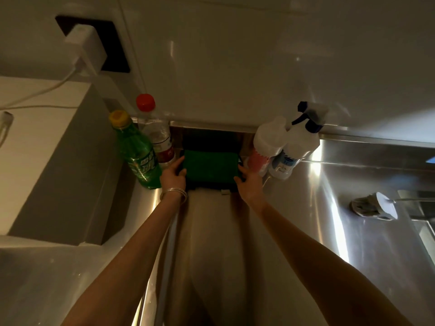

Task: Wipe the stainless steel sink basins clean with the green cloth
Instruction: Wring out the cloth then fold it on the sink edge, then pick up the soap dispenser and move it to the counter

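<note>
Both arms reach forward into the narrow basin point(211, 243). Left hand point(173, 176) grips the left edge of the green cloth point(210, 164), thumb on top, fingers curled under; thin bangles point(175, 192) on that wrist. Right hand point(249, 181) holds the right edge the same way, fingers wrapped round it. Cloth is stretched flat between them at the far end of the basin, over something dark I can't make out. Tight on both sides: green bottle point(138, 156) and clear red-capped bottle point(156, 135) just beside the left hand, two spray bottles point(282, 147) just beside the right. Back wall right behind the cloth. Open room is toward the person along the basin floor, and across the steel deck point(353, 184) to the right.
</note>
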Demonstrator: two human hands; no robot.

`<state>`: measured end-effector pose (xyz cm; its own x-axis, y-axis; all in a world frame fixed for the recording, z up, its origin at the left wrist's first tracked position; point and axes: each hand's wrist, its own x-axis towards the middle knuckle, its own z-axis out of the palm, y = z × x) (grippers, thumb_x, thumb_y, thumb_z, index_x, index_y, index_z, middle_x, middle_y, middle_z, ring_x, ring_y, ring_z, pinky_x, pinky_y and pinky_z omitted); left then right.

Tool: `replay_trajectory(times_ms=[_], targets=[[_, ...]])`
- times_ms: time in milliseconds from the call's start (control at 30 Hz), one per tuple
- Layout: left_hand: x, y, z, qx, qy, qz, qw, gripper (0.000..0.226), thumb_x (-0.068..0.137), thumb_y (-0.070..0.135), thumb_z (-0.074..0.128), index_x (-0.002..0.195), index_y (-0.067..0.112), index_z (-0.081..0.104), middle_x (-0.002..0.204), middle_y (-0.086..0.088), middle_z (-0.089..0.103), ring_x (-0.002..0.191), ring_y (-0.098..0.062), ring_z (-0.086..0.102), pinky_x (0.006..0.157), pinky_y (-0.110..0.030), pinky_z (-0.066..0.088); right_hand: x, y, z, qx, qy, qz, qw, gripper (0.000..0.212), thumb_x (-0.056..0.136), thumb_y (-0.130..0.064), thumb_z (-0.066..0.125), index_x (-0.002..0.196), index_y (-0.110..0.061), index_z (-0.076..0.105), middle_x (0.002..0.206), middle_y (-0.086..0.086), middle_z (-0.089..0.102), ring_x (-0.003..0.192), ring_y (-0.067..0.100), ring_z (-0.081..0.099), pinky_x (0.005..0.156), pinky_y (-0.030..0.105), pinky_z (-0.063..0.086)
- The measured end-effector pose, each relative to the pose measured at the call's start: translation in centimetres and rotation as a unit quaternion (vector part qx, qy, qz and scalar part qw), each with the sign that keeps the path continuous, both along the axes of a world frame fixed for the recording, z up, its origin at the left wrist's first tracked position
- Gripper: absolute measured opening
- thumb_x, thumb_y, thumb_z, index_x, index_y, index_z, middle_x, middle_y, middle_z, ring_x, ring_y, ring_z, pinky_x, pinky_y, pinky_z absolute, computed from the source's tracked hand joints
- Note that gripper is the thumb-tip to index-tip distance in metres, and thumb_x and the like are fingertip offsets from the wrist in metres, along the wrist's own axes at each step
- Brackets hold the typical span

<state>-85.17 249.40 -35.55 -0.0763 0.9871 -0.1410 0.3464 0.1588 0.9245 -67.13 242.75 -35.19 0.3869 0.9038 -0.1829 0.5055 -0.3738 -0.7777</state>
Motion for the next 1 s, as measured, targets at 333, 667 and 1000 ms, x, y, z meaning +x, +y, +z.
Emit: replay_trajectory(times_ms=[333,667,1000], targets=[[-1.3,-2.4,3.5,-0.031,-0.057,-0.029,0.997,0.052,0.081,-0.013,0.057,0.131,-0.002,0.047,0.131,-0.020,0.052,0.121,-0.031,0.051,0.097,-0.027,0.039,1.0,-3.1,4.6,0.028,0.116,-0.021,0.993,0.046,0.089,-0.008,0.059,0.134,-0.007,0.048,0.129,0.014,0.057,0.121,0.026,0.053,0.100,0.030,0.041],[6.0,-10.7,14.5,0.075,-0.078,-0.307,0.946,0.059,0.080,-0.005,0.064,0.134,0.010,0.044,0.124,0.004,0.051,0.114,-0.010,0.050,0.090,-0.013,0.044,6.4,-14.5,13.4,0.147,0.116,-0.003,0.982,0.054,0.085,-0.013,0.066,0.132,-0.029,0.044,0.130,-0.006,0.052,0.122,0.009,0.049,0.104,0.031,0.041],[20.9,-26.4,16.7,0.338,0.169,-0.545,0.749,0.071,0.070,0.048,0.058,0.128,0.008,0.053,0.125,-0.012,0.058,0.114,-0.024,0.054,0.102,-0.032,0.034,18.7,-38.9,17.1,0.081,-0.157,-0.090,0.980,0.064,0.083,-0.032,0.068,0.139,-0.021,0.040,0.143,0.001,0.044,0.131,0.017,0.040,0.110,0.035,0.033]])
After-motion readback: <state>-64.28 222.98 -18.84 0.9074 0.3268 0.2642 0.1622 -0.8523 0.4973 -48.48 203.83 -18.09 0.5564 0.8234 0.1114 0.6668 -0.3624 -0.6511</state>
